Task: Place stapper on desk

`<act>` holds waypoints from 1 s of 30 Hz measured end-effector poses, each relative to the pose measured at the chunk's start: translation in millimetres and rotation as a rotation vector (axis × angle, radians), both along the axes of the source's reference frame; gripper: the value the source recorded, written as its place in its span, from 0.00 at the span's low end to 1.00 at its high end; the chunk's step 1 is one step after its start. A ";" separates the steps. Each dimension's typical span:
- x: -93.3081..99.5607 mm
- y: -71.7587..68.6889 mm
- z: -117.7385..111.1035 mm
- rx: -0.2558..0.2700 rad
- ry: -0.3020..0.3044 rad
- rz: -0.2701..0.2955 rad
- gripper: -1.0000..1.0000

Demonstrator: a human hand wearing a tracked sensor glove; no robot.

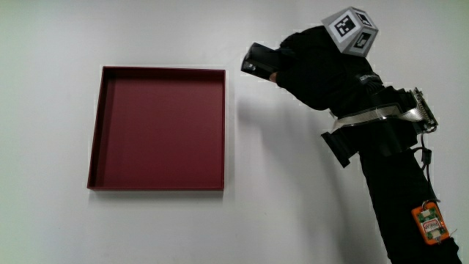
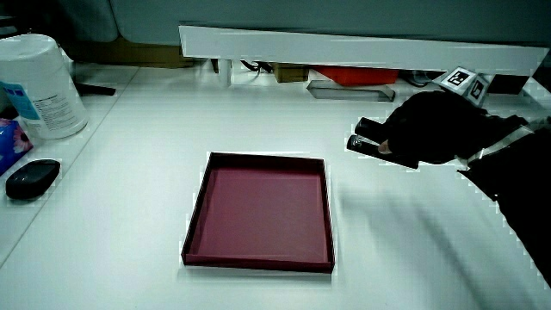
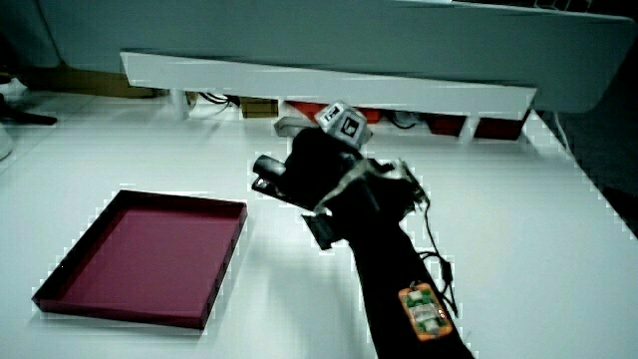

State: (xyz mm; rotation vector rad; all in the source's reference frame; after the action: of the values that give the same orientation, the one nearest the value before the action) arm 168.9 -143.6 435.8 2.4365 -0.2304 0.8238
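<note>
The black stapler (image 1: 258, 61) (image 2: 365, 137) (image 3: 269, 174) is in the gloved hand (image 1: 311, 64) (image 2: 424, 129) (image 3: 319, 170), whose fingers are curled around its rear part. Only the stapler's front end sticks out from the glove. Hand and stapler are beside the red tray's corner that lies farther from the person, outside the tray. In both side views the stapler looks low over the white table; whether it touches the surface is not visible. The patterned cube (image 1: 350, 31) sits on the back of the hand.
A shallow red tray (image 1: 99, 132) (image 2: 200, 207) (image 3: 221, 261) with nothing in it lies on the white table. In a side view a white canister (image 2: 39, 84) and a black mouse (image 2: 32, 177) stand near the table's edge. A low white partition (image 2: 362, 43) closes the table.
</note>
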 end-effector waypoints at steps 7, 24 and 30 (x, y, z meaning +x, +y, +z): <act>14.1 4.0 30.0 -0.049 0.037 0.044 0.50; 27.2 15.8 66.6 -0.088 0.060 0.084 0.50; 28.3 16.8 69.0 -0.099 0.051 0.083 0.40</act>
State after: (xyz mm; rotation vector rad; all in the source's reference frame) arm 197.2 -126.8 504.8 2.3845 -0.0679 0.7882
